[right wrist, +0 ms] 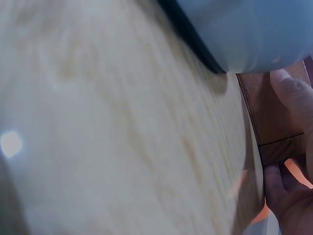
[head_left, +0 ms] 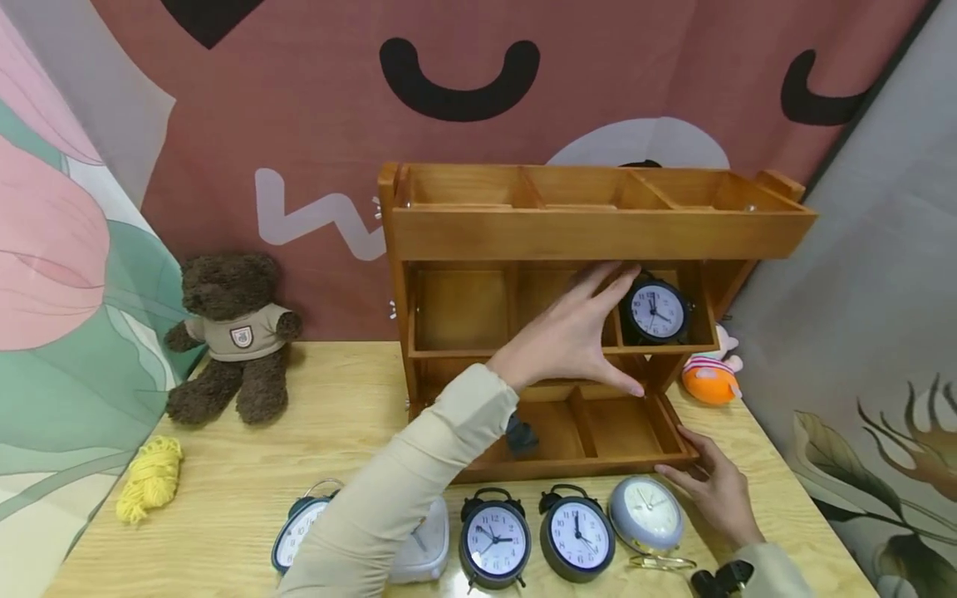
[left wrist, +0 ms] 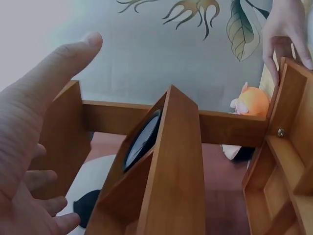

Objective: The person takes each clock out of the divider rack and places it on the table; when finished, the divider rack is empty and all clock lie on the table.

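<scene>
A three-tier wooden rack (head_left: 598, 237) with divided trays stands on the table. In its middle tier, the right compartment holds a black alarm clock (head_left: 657, 311), whose face is seen edge-on in the left wrist view. My left hand (head_left: 564, 336) is spread in front of the middle tier, just left of that clock, thumb stretched out below and nothing held. At the right front corner of the bottom tray (head_left: 553, 468), my right hand (head_left: 721, 490) grips the wood, thumb on the front face and fingers round the side. A small dark object (head_left: 521, 436) lies in that tray.
Before the rack stand two black alarm clocks (head_left: 495, 540), a round pale-blue clock (head_left: 646, 508), a white square clock (head_left: 432, 552) and a teal clock (head_left: 293, 531), partly behind my sleeve. A teddy bear (head_left: 239, 332) and yellow yarn (head_left: 149, 477) sit left; an orange plush toy (head_left: 710, 378), right.
</scene>
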The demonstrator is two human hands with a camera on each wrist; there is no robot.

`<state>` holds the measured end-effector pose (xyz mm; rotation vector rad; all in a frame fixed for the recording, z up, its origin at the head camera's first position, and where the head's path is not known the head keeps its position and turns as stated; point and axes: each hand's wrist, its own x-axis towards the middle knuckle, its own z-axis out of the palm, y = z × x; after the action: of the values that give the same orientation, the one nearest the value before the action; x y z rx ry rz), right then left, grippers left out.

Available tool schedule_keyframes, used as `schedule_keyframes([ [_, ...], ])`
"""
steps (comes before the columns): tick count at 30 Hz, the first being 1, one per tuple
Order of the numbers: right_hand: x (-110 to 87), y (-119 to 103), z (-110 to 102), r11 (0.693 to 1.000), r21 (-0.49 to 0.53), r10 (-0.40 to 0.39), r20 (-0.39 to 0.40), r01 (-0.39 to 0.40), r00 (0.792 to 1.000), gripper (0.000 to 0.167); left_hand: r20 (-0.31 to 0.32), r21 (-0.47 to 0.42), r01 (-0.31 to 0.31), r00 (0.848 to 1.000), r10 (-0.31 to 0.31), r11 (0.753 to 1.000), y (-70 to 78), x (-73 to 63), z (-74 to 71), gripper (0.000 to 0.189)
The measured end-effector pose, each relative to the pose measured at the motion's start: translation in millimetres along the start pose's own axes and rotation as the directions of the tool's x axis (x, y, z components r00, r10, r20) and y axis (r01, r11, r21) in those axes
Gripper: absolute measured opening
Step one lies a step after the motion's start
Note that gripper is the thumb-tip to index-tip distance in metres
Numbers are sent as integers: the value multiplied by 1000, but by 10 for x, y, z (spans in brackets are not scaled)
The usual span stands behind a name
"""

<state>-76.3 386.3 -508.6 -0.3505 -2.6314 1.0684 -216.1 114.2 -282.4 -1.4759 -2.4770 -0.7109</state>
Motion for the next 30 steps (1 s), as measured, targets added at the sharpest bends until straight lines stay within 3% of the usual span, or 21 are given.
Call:
schedule_keyframes([
  [9, -32, -9, 10, 1000, -16, 27, -13, -27, 1000, 77, 95, 165, 57, 993, -74, 985, 111, 528, 276, 124],
  [12, -16, -16, 20, 1000, 5, 9, -12, -9, 1000, 76, 107, 236, 80, 988, -108, 968, 78, 595, 298, 123],
  [14, -3, -16, 21, 1000, 7, -3, -12, 3, 1000, 76, 76, 282, 81, 991, -106, 956, 49, 621, 292, 120],
  [19, 8, -20, 14, 1000, -8, -1, -19, 1, 1000, 75, 33, 320, 45, 998, -59, 946, 27, 683, 267, 115],
  [24, 3, -35, 19, 1000, 7, 3, -20, -3, 1000, 75, 93, 338, 35, 993, -70, 941, 60, 779, 300, 110],
  [30, 1, -33, 37, 1000, 12, 24, -11, -24, 1000, 75, 199, 333, 69, 970, -142, 940, 150, 872, 321, 88],
])
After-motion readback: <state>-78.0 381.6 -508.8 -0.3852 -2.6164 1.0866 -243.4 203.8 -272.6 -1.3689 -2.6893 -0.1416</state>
